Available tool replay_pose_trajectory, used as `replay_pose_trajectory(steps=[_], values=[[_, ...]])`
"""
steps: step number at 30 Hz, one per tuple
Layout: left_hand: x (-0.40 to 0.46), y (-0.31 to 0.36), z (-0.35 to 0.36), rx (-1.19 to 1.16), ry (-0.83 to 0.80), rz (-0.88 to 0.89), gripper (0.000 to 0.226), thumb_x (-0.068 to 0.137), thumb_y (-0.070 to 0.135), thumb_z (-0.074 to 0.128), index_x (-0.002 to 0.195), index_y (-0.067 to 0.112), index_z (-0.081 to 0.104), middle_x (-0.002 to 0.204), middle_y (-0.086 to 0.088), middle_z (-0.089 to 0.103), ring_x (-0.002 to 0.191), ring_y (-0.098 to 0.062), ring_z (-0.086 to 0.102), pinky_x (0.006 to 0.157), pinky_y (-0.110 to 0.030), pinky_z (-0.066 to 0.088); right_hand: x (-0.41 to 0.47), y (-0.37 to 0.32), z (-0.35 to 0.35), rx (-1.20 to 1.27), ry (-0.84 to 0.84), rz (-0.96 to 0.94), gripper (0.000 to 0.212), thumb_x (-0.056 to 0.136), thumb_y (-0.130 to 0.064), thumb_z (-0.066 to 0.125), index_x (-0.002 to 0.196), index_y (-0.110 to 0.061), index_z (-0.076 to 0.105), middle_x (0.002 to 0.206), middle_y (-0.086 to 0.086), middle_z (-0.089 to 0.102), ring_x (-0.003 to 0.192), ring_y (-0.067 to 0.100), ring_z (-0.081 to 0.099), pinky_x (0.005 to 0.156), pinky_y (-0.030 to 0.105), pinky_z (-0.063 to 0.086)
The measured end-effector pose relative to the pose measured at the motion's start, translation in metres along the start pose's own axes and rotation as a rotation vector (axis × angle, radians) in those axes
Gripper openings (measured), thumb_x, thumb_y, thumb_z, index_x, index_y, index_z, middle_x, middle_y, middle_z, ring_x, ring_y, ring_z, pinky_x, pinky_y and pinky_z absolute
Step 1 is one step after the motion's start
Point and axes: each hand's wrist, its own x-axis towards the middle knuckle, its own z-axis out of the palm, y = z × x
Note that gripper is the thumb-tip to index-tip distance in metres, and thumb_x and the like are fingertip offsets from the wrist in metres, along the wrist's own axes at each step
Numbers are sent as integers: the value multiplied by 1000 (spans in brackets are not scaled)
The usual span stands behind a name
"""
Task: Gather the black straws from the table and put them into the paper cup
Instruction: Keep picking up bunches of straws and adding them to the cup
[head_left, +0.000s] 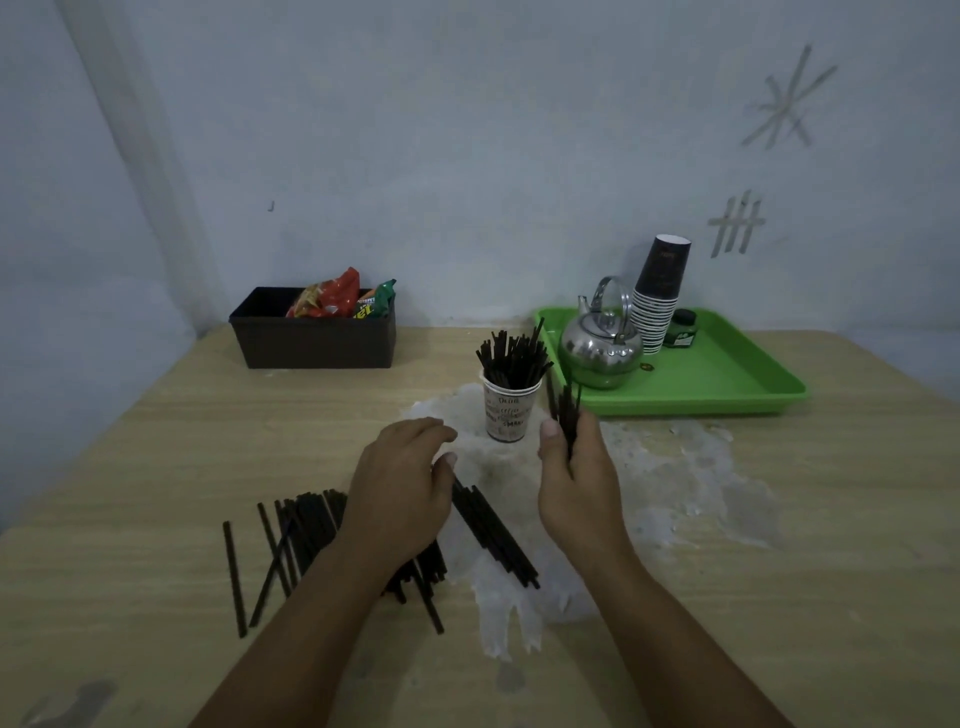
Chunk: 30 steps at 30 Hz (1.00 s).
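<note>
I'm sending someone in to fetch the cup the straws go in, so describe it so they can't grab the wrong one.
Start at the green tray by the back wall, which holds a steel kettle and a stack of dark cups. Just left of the tray, standing on the wooden table, is the paper cup. It alone is white with printed lettering and bristles with black straws.

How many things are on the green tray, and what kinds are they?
Kettle: 1
Stack of paper cups: 1 (cups inside it too close together to count)
Small dark green jar: 1
Total on the green tray: 3
</note>
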Motion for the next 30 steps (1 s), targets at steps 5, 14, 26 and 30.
replay_pose_trajectory(steps=[5,14,26,30], values=[[32,5,14,-46,14,40,38,89,18,52,126,14,58,135,-7,55,122,-27,50,99,-41,42,-4,17,8,246,51,148,30,89,-58,51,70,-35,56,56,-11,47,50,8,43,51,31,36],[57,15,28,-43,-44,76,60,88,8,54,145,18,36,153,-1,35,132,-22,40,105,-39,36,73,-11,10,704,326,138,26,103,-33,41,94,-12,54,50,-5,44,44,11,43,45,26,41],[59,11,36,-29,-2,136,59,84,5,56,139,19,44,143,2,49,117,-25,54,90,-37,44,135,-10,36,537,346,57,38,104,-40,31,98,-13,57,91,-6,74,88,-5,63,82,22,43],[58,11,36,-48,11,149,60,82,3,57,138,19,45,142,2,51,114,-24,55,88,-36,45,133,13,44,363,230,-3,33,101,-45,35,113,-28,61,119,-5,63,116,7,55,103,36,41]])
